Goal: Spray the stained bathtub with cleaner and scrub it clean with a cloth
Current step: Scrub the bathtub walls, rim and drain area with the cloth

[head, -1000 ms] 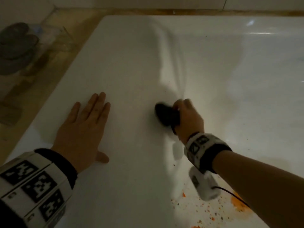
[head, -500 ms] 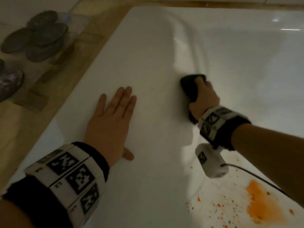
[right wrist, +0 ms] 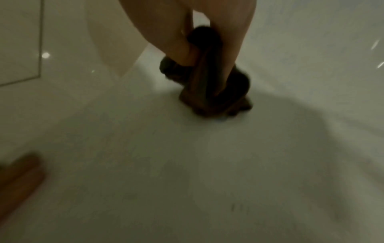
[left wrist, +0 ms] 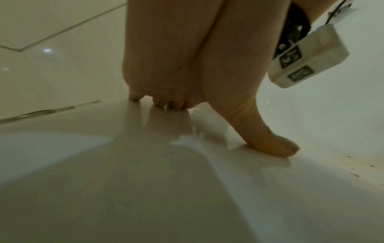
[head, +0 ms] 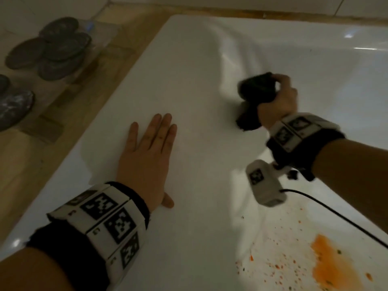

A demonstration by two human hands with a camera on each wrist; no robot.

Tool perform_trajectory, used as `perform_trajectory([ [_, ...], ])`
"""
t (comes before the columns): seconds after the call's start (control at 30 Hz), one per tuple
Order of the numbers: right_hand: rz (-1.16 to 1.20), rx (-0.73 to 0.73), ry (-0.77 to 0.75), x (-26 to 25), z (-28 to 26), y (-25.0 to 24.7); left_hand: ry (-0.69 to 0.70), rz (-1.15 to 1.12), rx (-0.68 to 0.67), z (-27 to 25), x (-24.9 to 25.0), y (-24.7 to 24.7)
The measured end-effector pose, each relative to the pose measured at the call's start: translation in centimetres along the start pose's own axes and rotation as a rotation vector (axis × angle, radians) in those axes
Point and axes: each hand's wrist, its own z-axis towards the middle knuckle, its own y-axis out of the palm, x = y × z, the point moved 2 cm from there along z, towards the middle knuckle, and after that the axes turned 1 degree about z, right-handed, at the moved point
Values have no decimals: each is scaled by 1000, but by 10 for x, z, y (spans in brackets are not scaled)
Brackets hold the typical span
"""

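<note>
- Against the sloping inner wall of the white bathtub (head: pixel 189 85), the right hand (head: pixel 277 101) is gripping a dark bunched cloth (head: pixel 255 89), its fingers (right wrist: pixel 180 47) curling around the wad and pressing it to the enamel.
- Part of the cloth is hanging out below the fist, toward the wrist; its edges are blurring in the right wrist view.
- Well to the left of it, the left hand (head: pixel 147 156) is lying flat on the tub's broad rim, fingers straight and close together, thumb (left wrist: pixel 268 139) spreading out to the side and touching the surface.
- Nearer the viewer, on the tub floor below the right forearm, an orange stain (head: pixel 331 263) is spreading, with small orange and dark specks (head: pixel 279 263) scattering to its left.
- Beyond the tub's left edge, flat grey stones (head: pixel 52 47) are sitting on a tan tiled ledge (head: pixel 31 160).
</note>
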Motion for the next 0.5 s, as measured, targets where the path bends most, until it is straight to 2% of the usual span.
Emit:
perform_trajectory([
  [0.03, -21, -41, -16, -8, -5, 14, -1, 0, -2, 1, 1, 0],
  [0.07, -148, -77, -85, -13, -12, 28, -1, 0, -3, 1, 1, -1],
  [0.13, -424, -106, -284, -8, -33, 51, -6, 1, -8, 1, 2, -2],
  [0.17, -477, -128, -375, 0, -45, 58, -8, 9, -13, 0, 3, -3],
  [0.23, -507, -282, -533, 16, -76, 63, -4, 26, -35, -1, 4, -6],
  [0.33, -664, -410, -769, 53, -115, 52, -2, 42, -66, -2, 5, -12],
  [0.4, -821, -682, -764, 74, -133, 40, 19, 38, -90, -4, 1, -14],
  [0.43, -922, -868, -682, 87, -138, 30, 34, 22, -103, -7, -2, -13],
  [0.47, -927, -956, -604, 101, -140, 19, 41, 4, -109, -10, -6, -10],
  [0.5, -835, -955, -494, 108, -139, 6, 34, -12, -102, -15, -10, -6],
])
